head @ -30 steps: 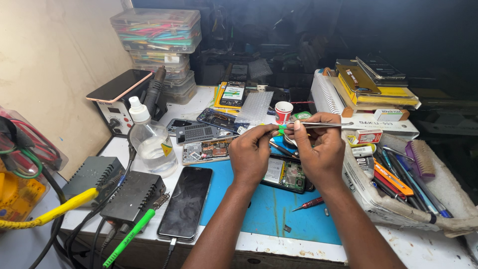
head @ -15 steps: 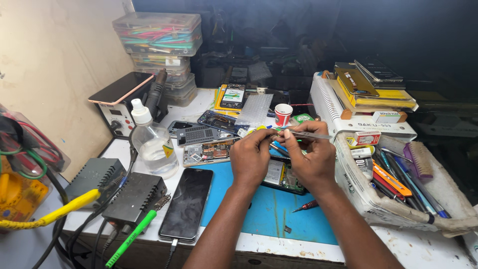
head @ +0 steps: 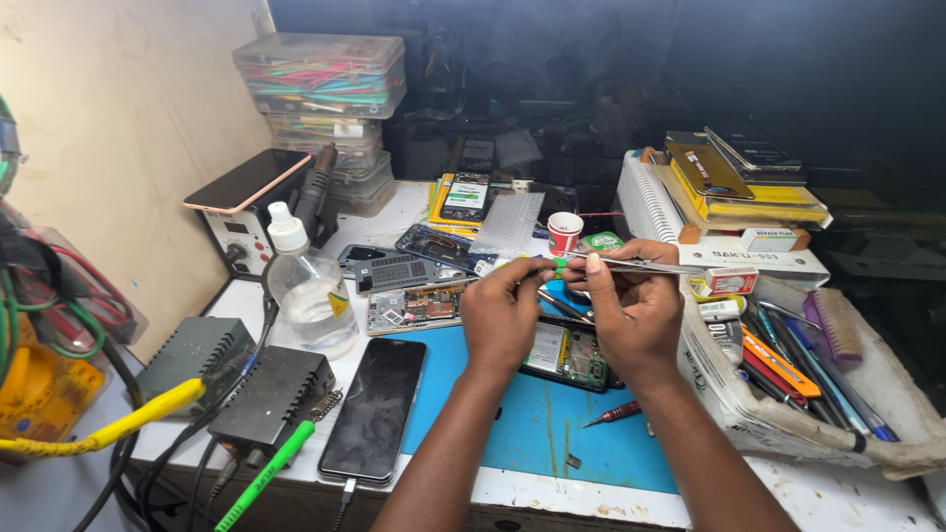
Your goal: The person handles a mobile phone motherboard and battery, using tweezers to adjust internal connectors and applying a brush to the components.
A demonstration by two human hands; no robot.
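Both hands raised over opened phone [head: 570,355] on blue mat [head: 512,424]

Right hand [head: 636,310] grips tweezers [head: 641,264]; left hand [head: 503,313] pinches closed at their tip, apparently on a small green part [head: 560,264]

A clear plastic bottle [head: 308,296] stands beside a dark phone [head: 374,408] lying on the bench; stacked plastic boxes [head: 320,108] sit behind, a small red-and-white cup [head: 564,232] mid-bench, a brush [head: 836,325] in the right tray
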